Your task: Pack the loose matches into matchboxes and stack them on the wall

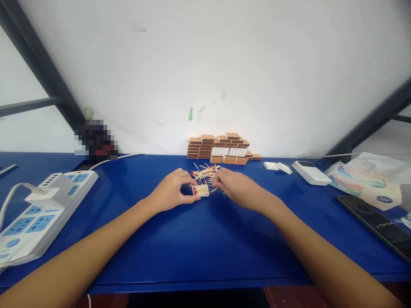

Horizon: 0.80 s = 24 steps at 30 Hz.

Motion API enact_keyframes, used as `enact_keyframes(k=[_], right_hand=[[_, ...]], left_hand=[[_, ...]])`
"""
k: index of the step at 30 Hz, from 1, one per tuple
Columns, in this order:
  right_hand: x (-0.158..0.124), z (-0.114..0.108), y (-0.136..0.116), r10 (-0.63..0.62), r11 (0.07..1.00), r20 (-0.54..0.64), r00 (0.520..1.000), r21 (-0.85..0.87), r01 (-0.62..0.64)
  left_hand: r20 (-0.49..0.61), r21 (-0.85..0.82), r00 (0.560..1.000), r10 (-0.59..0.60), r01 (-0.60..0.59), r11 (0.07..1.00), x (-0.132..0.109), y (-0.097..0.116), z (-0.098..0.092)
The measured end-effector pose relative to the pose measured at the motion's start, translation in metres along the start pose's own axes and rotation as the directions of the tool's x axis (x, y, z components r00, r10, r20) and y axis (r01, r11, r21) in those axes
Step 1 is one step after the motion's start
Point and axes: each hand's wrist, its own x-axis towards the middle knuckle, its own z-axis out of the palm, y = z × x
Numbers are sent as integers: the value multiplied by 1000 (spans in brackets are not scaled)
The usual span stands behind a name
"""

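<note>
A small white matchbox tray (201, 191) with red-tipped matches in it sits between the thumb and fingers of my left hand (173, 190), low over the blue table. To its right, my right hand (234, 188) is closed in a pinch beside a loose pile of matches (205, 172). One pale matchstick (213, 190) shows at the right fingertips; how many they grip is hidden. Behind the pile stand stacked brown-sided matchboxes (199, 149) and a row of white and orange matchboxes (229, 159) in front of them.
On the left lies a white power strip (41, 222) with a plug and cable. To the right are small white pieces (278, 167), a white device (311, 173), a tissue pack (362, 179) and a black phone (375, 222). A white wall (257, 77) closes off the back.
</note>
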Motion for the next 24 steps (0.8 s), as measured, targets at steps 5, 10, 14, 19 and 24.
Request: enact_keyframes(k=[5, 10, 14, 19, 24], right_hand=[[1, -2, 3, -10, 1000, -29, 1000, 22, 11], [-2, -15, 38, -62, 985, 28, 998, 163, 57], [3, -14, 44, -147, 958, 91, 985, 260, 119], [10, -2, 32, -141, 958, 135, 981, 268, 101], [7, 0, 21, -86, 954, 19, 996, 289, 77]], left_hand=[[0, 1, 1000, -28, 28, 1000, 0, -2, 0], [34, 18, 998, -47, 46, 999, 1, -5, -2], [42, 6, 999, -22, 22, 1000, 1, -3, -1], [38, 5, 999, -4, 4, 1000, 1, -2, 0], [41, -3, 999, 3, -3, 1000, 0, -1, 2]])
